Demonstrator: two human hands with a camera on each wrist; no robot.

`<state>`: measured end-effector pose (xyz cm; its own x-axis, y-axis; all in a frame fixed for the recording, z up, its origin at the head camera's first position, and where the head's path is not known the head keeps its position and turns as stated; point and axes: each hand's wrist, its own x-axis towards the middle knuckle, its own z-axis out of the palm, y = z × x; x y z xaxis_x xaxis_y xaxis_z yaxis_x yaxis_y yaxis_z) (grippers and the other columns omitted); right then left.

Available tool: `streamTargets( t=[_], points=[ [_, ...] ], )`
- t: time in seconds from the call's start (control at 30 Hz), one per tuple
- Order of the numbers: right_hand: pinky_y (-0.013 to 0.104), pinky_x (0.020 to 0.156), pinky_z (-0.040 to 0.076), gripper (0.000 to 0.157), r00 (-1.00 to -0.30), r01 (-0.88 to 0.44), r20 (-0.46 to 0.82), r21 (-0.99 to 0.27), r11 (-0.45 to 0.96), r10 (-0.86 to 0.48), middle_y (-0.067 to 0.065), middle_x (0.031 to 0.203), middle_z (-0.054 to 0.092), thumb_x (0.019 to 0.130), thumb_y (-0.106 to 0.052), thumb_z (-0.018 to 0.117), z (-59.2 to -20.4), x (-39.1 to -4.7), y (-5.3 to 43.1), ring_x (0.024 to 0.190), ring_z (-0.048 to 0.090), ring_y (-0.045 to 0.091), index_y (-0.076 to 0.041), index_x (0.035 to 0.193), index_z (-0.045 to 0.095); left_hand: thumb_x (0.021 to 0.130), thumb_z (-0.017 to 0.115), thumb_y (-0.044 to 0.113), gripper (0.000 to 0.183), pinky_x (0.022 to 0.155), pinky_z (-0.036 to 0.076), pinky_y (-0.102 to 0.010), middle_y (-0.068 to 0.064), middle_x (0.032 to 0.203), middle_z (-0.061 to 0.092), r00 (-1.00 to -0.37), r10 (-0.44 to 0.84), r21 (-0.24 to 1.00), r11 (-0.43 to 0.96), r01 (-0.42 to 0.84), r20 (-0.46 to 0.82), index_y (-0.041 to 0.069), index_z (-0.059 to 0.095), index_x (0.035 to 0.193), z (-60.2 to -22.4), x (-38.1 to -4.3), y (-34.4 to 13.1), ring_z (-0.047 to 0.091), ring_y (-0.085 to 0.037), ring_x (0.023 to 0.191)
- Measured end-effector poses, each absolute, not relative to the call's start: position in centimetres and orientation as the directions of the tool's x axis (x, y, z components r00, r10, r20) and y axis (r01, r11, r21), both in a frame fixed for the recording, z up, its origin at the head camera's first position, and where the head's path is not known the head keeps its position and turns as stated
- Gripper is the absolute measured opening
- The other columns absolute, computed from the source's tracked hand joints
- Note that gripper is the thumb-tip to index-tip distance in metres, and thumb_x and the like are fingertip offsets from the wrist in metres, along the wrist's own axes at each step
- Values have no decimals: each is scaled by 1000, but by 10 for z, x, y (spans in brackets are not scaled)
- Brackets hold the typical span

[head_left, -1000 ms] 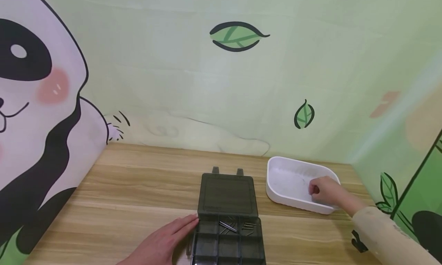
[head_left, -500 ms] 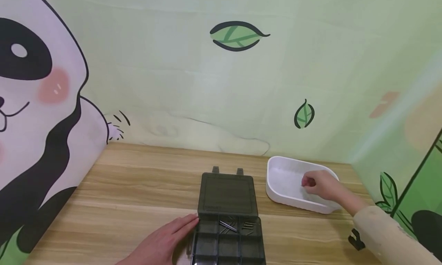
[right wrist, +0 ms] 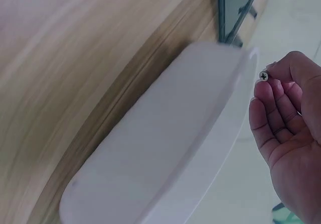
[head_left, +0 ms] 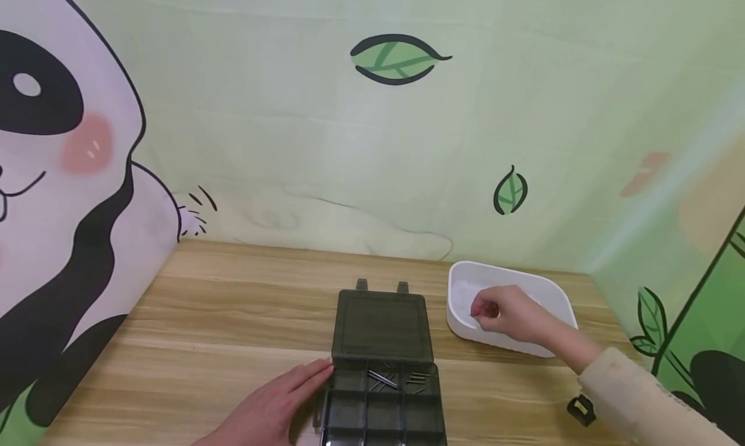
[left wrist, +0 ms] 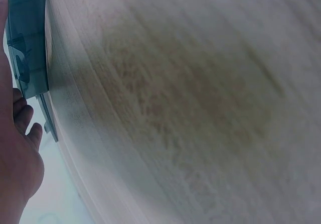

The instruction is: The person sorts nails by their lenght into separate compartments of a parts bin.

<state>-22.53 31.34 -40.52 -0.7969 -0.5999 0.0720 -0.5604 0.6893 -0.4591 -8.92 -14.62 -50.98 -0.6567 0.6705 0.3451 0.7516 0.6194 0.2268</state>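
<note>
My right hand [head_left: 512, 310] is over the left part of a white tray [head_left: 456, 323]. Between thumb and fingertip it pinches a screw [right wrist: 263, 76], whose cross-slotted head shows in the right wrist view. The fingers of my left hand [head_left: 273, 401] lie fairly straight against the left side of a dark translucent compartment box [head_left: 385, 410]. Its lid [head_left: 382, 323] is folded back flat, pointing away from me. Long silver pins or screws [head_left: 382, 379] lie in the top middle compartment, and several small screws [head_left: 418, 377] in the top right one.
Under the right sleeve [head_left: 646, 394], a small black object with a yellow patch [head_left: 581, 410] lies on the wooden table [head_left: 250, 291]. Behind the table hangs a green printed cloth [head_left: 262, 110] with leaves and a panda.
My right hand has moved left across the tray and up from its floor, pinching a screw. The black object shows more beside the sleeve. My left hand and the box stay put.
</note>
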Motion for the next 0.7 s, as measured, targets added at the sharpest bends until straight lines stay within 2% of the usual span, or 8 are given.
streamTargets(
  t=[0.3,0.53,0.7],
  points=[
    [29,69,59,16,-753,-608,116,-498,618,-648,-16,81,66,87,3,75,-409,-210,286,76,59,-2,-13,90,75,73,68,92,126,107,56,-43,-11,165,47,-670,665,240,627,741,331,2,48,159,-509,-89,-146,57,-26,140],
    [26,71,60,15,-716,-622,107,-546,561,-690,-14,85,72,89,4,74,-413,-198,265,78,62,-2,-10,94,77,74,67,93,126,109,55,-43,-11,166,46,-681,661,252,633,732,315,3,48,160,-509,-88,-145,56,-26,142],
    [30,70,61,16,-702,-612,91,-585,533,-706,-12,84,73,88,4,73,-416,-190,253,77,62,-1,-10,93,77,74,66,93,126,109,55,-43,-10,167,45,-691,659,258,641,723,297,4,47,160,-509,-88,-145,55,-26,142]
  ],
)
